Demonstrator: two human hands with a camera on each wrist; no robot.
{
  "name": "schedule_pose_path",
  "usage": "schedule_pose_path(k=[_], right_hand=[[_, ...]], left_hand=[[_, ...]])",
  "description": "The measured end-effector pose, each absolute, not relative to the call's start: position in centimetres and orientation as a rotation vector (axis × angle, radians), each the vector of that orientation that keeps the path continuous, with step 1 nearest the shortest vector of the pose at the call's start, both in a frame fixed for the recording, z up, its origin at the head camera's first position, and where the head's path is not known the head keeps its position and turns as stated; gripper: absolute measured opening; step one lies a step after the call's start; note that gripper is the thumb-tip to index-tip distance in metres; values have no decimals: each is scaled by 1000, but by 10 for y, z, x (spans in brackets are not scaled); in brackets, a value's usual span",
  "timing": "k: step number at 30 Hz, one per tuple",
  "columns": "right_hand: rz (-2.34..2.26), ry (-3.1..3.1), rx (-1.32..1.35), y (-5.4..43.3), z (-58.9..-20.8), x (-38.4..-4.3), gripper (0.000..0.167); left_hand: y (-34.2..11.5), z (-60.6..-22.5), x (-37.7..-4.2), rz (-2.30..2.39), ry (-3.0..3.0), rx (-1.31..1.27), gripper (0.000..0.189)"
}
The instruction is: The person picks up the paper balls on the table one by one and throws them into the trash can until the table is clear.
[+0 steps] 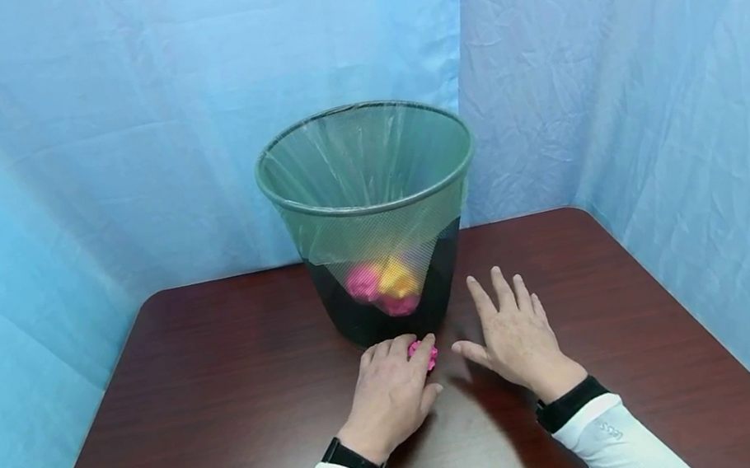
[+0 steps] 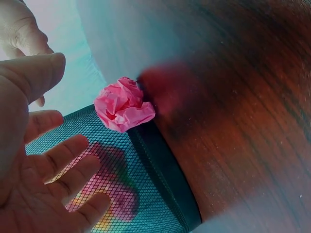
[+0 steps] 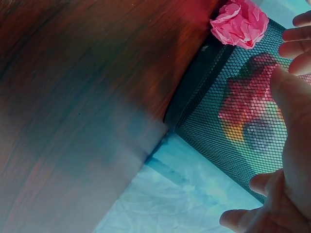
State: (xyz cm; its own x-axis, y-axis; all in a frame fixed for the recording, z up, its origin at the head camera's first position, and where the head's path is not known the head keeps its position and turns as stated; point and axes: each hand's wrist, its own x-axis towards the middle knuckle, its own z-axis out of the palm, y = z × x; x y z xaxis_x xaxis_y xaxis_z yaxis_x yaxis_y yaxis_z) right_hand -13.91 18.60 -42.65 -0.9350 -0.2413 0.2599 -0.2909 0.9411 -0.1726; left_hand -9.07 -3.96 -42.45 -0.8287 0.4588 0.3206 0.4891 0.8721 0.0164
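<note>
A crumpled pink paper ball point(image 1: 431, 357) lies on the table at the front foot of a mesh wastebasket point(image 1: 370, 208). My left hand point(image 1: 389, 392) hovers just over and beside it, partly covering it in the head view. In the left wrist view a gap separates the ball point(image 2: 124, 105) from the relaxed fingers of the left hand point(image 2: 53, 170). To the right, my right hand point(image 1: 519, 341) is spread, palm down and holding nothing. The right wrist view has the ball point(image 3: 240, 24) apart from the right hand point(image 3: 291, 145).
A clear plastic liner point(image 1: 361, 153) hangs inside the wastebasket. Pink and yellow paper balls point(image 1: 393, 277) sit in it and show through the mesh. Dark brown wood makes up the tabletop point(image 1: 234, 376). Light blue cloth point(image 1: 177, 135) hangs behind and at both sides.
</note>
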Motion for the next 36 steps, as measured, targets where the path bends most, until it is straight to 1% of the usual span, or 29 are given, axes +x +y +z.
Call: schedule_pose_path(k=[36], right_hand=[[305,-2869,395,187,-425,-140,101]], left_hand=[[-32,-441,-102,-53,-2825,-694,64]])
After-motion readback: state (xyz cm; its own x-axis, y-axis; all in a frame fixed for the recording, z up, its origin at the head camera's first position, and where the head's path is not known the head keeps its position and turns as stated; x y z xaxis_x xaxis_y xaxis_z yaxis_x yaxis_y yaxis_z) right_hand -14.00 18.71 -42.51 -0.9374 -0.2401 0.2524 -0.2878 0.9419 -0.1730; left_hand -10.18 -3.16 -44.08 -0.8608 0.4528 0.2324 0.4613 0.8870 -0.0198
